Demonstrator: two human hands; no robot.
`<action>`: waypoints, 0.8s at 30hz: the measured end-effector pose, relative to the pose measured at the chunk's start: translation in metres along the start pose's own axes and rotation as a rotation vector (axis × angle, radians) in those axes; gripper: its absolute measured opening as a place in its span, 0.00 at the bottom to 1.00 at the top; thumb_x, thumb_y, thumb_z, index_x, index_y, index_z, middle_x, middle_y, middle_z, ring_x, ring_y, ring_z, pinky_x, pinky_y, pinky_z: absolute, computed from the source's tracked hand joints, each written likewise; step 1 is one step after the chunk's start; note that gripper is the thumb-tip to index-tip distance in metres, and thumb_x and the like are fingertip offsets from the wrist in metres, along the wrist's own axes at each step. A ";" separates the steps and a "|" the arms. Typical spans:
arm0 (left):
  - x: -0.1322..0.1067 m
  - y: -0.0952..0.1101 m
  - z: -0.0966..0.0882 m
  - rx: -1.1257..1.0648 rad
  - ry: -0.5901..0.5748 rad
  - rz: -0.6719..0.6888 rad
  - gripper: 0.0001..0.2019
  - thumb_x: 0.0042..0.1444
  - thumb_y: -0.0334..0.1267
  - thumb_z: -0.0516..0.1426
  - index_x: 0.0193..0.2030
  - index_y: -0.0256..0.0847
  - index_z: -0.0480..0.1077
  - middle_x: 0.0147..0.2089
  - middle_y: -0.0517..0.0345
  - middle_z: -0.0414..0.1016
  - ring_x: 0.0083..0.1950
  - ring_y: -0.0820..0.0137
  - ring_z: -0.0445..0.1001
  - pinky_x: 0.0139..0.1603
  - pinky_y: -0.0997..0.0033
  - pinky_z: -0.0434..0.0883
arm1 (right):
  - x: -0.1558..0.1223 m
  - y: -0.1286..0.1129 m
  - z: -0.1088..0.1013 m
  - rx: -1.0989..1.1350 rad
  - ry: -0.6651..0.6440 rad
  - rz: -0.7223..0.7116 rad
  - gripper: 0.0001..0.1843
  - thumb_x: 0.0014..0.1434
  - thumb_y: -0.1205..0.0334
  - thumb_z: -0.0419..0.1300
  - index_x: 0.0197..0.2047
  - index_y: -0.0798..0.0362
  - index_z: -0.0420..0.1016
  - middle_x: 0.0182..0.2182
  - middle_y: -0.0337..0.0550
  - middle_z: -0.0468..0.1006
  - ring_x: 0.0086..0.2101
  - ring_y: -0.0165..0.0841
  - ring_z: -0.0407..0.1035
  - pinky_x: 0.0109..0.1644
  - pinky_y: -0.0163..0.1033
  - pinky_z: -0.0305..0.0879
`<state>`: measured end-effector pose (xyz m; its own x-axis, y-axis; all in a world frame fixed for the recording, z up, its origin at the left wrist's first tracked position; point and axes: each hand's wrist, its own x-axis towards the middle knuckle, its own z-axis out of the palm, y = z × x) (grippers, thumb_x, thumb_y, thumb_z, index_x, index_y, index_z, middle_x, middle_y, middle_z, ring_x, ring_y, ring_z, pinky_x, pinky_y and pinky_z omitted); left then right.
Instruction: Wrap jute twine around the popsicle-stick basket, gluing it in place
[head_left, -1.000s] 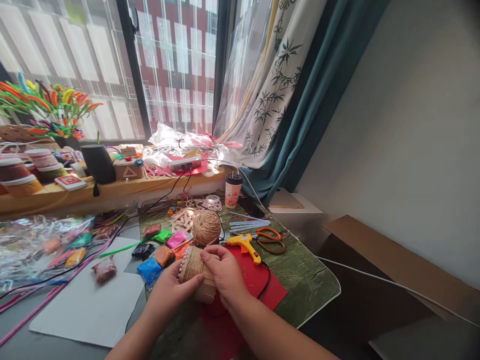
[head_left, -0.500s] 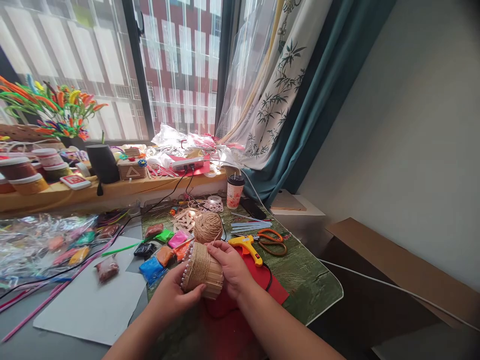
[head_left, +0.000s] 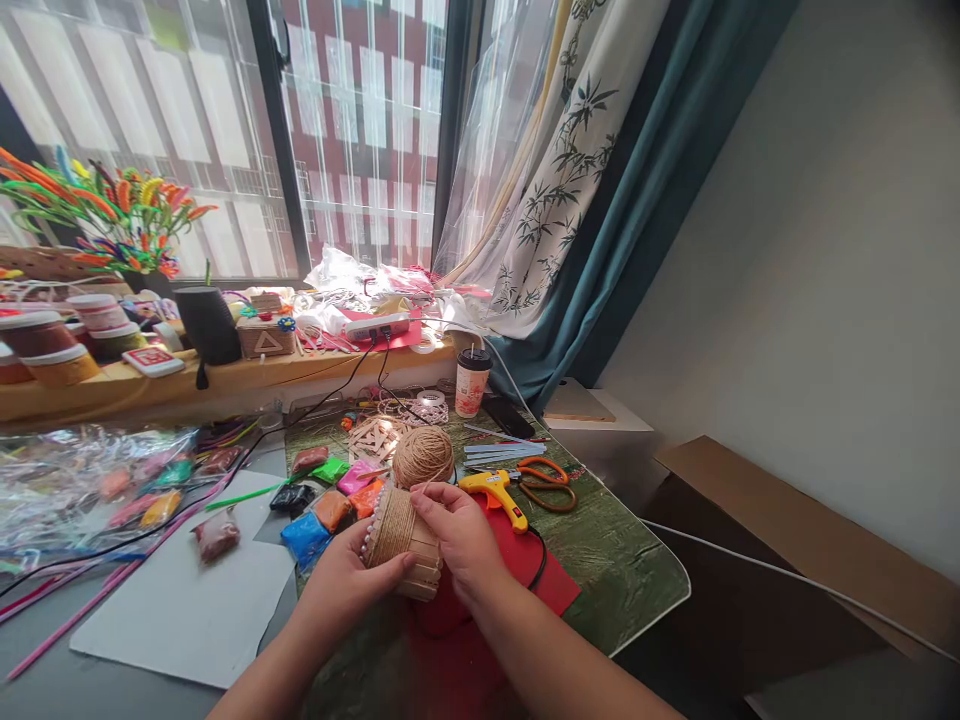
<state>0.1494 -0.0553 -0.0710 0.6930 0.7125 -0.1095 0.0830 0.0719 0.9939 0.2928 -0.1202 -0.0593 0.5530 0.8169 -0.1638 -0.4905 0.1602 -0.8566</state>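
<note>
My left hand (head_left: 352, 588) is closed round a small cup of wooden sticks (head_left: 421, 578), its thumb lying along the side. Twine is wound round part of the cup, and a row of pearl-like beads edges one end, which points left. The cup lies tilted on its side above the table. My right hand (head_left: 461, 535) pinches a strand of twine at the cup's upper side, fingertips close to the windings. Behind the cup sits the ball of twine (head_left: 423, 456). A yellow glue gun (head_left: 495, 493) rests on red paper just beyond my right hand.
Orange-handled scissors (head_left: 549, 484), pale blue strips (head_left: 504, 454) and a paper cup (head_left: 472, 384) stand or lie at the back right. Several coloured clay packets (head_left: 306, 540) are left of the cup. A white board (head_left: 180, 625) lies at left. The table edge runs along the right.
The cup has turned slightly in my left hand, and my right fingers have moved a little along its upper side with the twine. The twine ball has shifted slightly right.
</note>
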 end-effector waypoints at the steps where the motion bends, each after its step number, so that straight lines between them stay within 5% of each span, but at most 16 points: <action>1: 0.000 -0.002 -0.001 0.002 -0.009 0.015 0.22 0.48 0.45 0.71 0.48 0.37 0.78 0.46 0.46 0.87 0.46 0.50 0.84 0.46 0.57 0.81 | 0.002 -0.001 -0.001 0.011 -0.004 0.022 0.22 0.37 0.50 0.79 0.32 0.54 0.81 0.32 0.42 0.82 0.34 0.35 0.73 0.42 0.40 0.69; 11: -0.005 -0.012 0.005 0.048 -0.051 0.067 0.23 0.45 0.45 0.72 0.47 0.39 0.81 0.45 0.47 0.88 0.45 0.49 0.84 0.47 0.56 0.81 | 0.047 -0.009 -0.019 0.070 0.006 0.279 0.13 0.45 0.57 0.73 0.32 0.54 0.78 0.31 0.45 0.84 0.37 0.39 0.77 0.45 0.44 0.70; 18: -0.004 0.005 0.004 -0.008 -0.006 0.079 0.22 0.49 0.44 0.70 0.49 0.38 0.79 0.48 0.46 0.87 0.50 0.49 0.83 0.52 0.55 0.79 | 0.065 -0.019 0.001 -0.132 -0.107 0.038 0.19 0.44 0.57 0.73 0.40 0.53 0.82 0.42 0.44 0.85 0.44 0.36 0.75 0.45 0.37 0.64; 21: -0.004 0.007 0.002 -0.015 0.014 0.075 0.20 0.50 0.43 0.70 0.49 0.38 0.78 0.48 0.48 0.87 0.50 0.50 0.84 0.51 0.57 0.80 | 0.067 -0.023 0.000 -0.086 -0.131 0.060 0.18 0.45 0.52 0.73 0.36 0.54 0.82 0.37 0.46 0.85 0.39 0.37 0.76 0.43 0.39 0.66; 24: -0.005 0.006 0.003 -0.015 0.011 0.078 0.20 0.51 0.43 0.69 0.49 0.39 0.78 0.49 0.48 0.87 0.50 0.50 0.83 0.49 0.57 0.80 | 0.064 -0.019 -0.009 -0.062 -0.019 0.097 0.14 0.46 0.54 0.72 0.33 0.54 0.80 0.34 0.44 0.84 0.37 0.36 0.76 0.40 0.38 0.67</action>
<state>0.1488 -0.0601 -0.0646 0.6893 0.7238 -0.0314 0.0183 0.0258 0.9995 0.3438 -0.0757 -0.0578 0.4919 0.8372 -0.2391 -0.4984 0.0456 -0.8658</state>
